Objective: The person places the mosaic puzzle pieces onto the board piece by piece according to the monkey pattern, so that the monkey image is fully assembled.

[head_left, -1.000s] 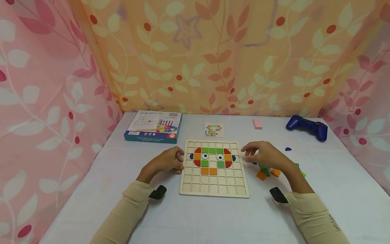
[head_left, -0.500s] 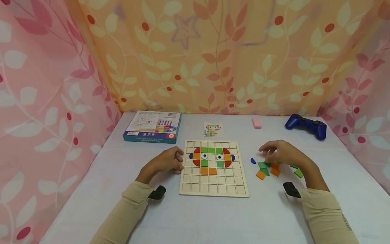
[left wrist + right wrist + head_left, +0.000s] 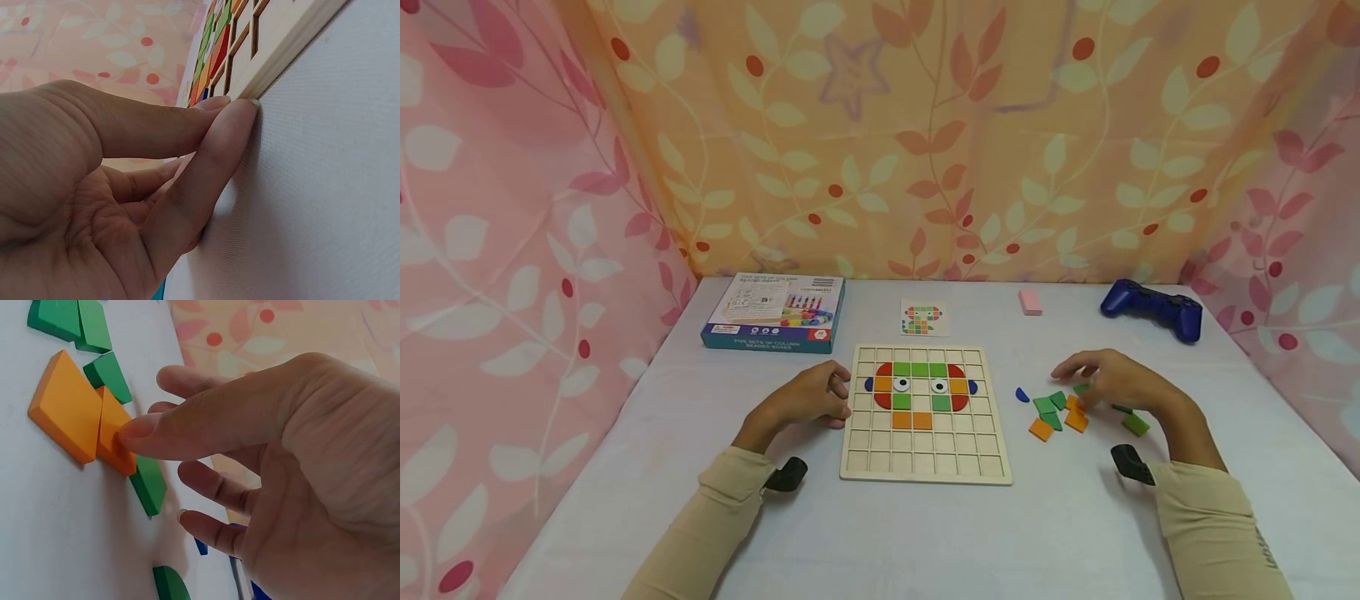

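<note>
A pale wooden grid board lies on the table, with red, orange, green and blue pieces and two eye discs forming a face. At its left edge my left hand pinches the rim between thumb and a finger, close up in the left wrist view. My right hand hovers over loose tiles to the right of the board, fingers loosely bent. Its thumb overlaps an orange square tile; I cannot tell whether they touch. Beside that tile lie another orange tile and a green tile.
Behind the board lies a pattern card. A teal and white box is at the back left. A pink block and a blue game controller sit at the back right. A blue half-circle piece lies beside the board.
My right hand has moved right, from the board's right edge to above the loose tiles, uncovering several of them. My left hand stays at the board's left edge.
</note>
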Motion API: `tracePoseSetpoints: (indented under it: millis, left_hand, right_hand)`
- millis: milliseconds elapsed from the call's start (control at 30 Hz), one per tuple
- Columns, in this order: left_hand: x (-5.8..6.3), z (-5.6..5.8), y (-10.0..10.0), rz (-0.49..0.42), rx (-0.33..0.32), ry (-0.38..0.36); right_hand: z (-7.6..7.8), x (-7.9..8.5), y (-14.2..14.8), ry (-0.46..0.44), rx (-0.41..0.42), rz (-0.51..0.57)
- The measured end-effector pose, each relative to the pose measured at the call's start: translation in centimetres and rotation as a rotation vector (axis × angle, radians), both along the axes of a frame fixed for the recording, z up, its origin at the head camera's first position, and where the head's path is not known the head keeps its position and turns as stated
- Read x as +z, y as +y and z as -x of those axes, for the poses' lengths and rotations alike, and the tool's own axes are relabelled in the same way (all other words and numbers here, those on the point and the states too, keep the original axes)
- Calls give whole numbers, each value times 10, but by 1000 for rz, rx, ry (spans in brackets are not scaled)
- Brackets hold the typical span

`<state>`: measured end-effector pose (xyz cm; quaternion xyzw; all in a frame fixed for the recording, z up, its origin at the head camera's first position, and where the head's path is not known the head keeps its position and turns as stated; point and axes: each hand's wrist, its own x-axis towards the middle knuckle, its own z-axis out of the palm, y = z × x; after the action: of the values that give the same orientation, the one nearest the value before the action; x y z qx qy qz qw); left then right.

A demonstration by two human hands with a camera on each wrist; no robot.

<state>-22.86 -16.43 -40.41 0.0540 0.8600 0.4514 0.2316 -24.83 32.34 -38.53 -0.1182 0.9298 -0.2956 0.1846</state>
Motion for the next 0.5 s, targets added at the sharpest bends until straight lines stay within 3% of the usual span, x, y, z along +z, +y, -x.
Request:
tracePoseSetpoints:
  millis: [500]
  left_hand:
    - [-1, 2, 0, 8, -8, 1]
  right_hand:
    - [0, -7, 8, -56, 80, 34]
